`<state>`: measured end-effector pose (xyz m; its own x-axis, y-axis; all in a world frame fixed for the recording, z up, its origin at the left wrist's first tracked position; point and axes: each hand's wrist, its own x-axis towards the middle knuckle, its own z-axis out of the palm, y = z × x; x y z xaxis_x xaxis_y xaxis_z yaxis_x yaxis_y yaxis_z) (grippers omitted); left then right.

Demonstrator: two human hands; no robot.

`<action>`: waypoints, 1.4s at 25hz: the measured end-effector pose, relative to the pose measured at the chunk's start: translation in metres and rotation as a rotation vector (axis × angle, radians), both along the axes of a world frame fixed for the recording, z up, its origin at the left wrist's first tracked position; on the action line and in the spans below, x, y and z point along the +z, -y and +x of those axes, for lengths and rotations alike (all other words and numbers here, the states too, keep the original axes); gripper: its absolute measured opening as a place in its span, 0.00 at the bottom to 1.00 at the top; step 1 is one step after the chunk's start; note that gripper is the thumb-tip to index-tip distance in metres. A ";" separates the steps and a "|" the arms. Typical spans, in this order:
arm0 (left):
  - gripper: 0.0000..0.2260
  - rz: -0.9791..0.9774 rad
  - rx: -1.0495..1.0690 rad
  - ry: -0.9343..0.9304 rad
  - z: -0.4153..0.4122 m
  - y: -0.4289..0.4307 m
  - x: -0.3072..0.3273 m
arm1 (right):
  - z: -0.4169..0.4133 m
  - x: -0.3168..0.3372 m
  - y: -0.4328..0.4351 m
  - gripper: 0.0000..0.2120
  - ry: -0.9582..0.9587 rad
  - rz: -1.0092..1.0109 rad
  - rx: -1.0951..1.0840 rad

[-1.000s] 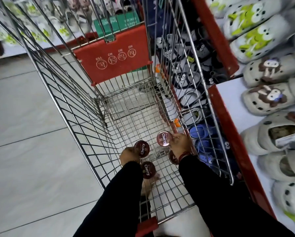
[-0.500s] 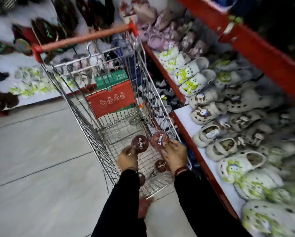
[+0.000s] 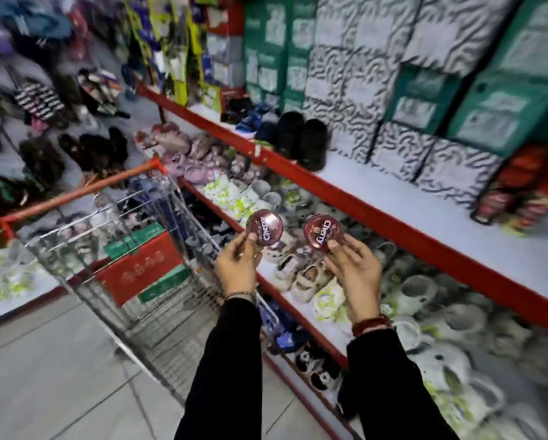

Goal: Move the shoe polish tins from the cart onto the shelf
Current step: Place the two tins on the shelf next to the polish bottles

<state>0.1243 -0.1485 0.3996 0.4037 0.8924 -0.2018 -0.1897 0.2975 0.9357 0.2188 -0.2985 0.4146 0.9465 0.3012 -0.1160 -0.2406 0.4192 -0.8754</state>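
Your left hand [image 3: 239, 265] pinched one tin [image 3: 264, 227] by its lower rim, thumb on the near face and fingers behind, so the tin stood upright above the hand with its lid facing you. Your right hand [image 3: 355, 268] held a second tin [image 3: 323, 231] the same way, thumb pressed on the lower edge, lid toward you and the lettering turned sideways. Both hands were closed on their tins and raised side by side, near each other but apart, the two tins not touching.

Both tins were in the air, clear of the cart [image 3: 145, 249], which stood to your left and below the left hand, its red handle [image 3: 75, 193] across the far end. The left tin hung just beyond the cart's right side; the right tin hung in front of the lower shelf [image 3: 304, 300] crowded with pale slippers [image 3: 244, 195]. The upper shelf [image 3: 425, 198], with its red front edge, ran above and to the right of both tins, and neither tin touched it. On that shelf a bare white stretch lay between a pair of black shoes [image 3: 301, 138] and a dark red stack [image 3: 527, 185] at the far right, too blurred to name. Patterned boxes [image 3: 377, 90] were piled behind it.

Black sleeves [image 3: 222, 360] covered both your forearms to the wrists.
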 end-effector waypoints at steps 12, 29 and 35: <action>0.13 0.126 -0.567 0.219 0.145 0.169 0.105 | 0.061 0.087 0.201 0.16 0.221 0.010 -0.541; 0.13 0.651 -0.946 -0.375 0.267 0.277 0.090 | 0.146 0.072 0.307 0.14 -0.053 -0.773 -0.771; 0.19 0.913 -0.880 -0.513 0.272 0.289 0.097 | 0.156 0.074 0.311 0.12 -0.019 -1.098 -0.757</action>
<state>0.3962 -0.4375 0.4970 0.9607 0.2771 0.0176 0.1638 -0.6168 0.7699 0.3749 -0.6095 0.4885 0.8336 -0.5517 0.0263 -0.2790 -0.4616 -0.8421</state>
